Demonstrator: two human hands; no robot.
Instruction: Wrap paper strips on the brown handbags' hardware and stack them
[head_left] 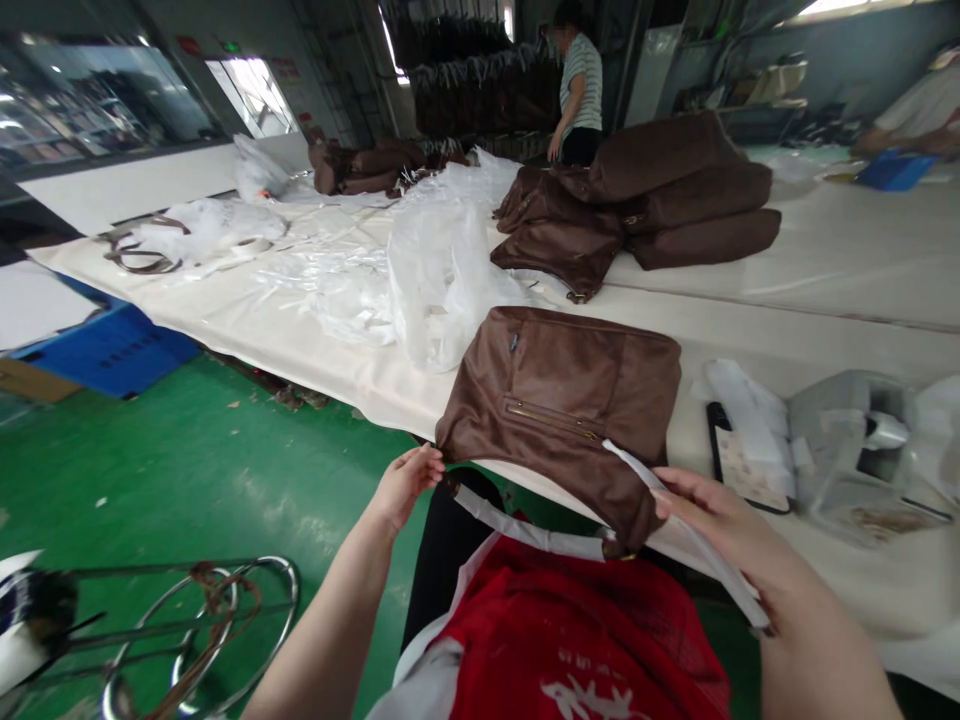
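A brown bag [566, 395] lies at the table's front edge, its zipper facing up. My left hand [411, 485] pinches the bag's near left corner. At the near right corner, my right hand [701, 510] has its fingers closed on the bag, with a white-wrapped strap [675, 510] running under or through the fingers and along the wrist. A second white-wrapped handle [532, 532] hangs below the bag's near edge, over my lap, joined by metal fittings at both ends.
Stacked brown bags [675, 195] lie farther back on the table [750, 320]. Clear plastic sheets [442, 270] spread left of them. On the right are a phone-like item [750, 465] and a plastic container [855, 450]. A person [581, 85] stands behind.
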